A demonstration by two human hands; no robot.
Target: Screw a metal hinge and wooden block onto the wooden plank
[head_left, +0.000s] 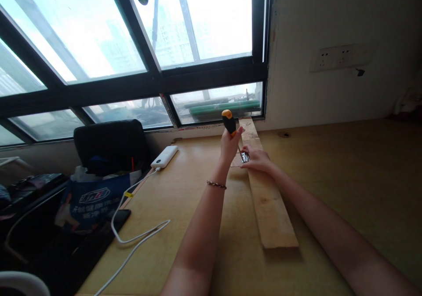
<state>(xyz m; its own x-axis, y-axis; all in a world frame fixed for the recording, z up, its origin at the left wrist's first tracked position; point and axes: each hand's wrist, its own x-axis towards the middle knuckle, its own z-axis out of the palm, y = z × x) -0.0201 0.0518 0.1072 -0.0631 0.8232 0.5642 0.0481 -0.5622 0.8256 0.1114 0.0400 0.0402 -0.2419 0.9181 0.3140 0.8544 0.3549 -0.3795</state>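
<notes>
My left hand is wrapped round a screwdriver with a black and orange handle. Its shaft points down to a small shiny metal piece, whose exact kind I cannot make out. Pressed around that piece are the fingers of my right hand, which also rests on a long wooden board. The board lies on the table, running from the window wall towards me. Part of a second flat wooden piece shows to the left under my hands, mostly hidden.
A white power bank lies on the table at the left, with a white cable trailing forward. Beyond the left edge stand a black chair and a blue bag. Wall sockets are at the right.
</notes>
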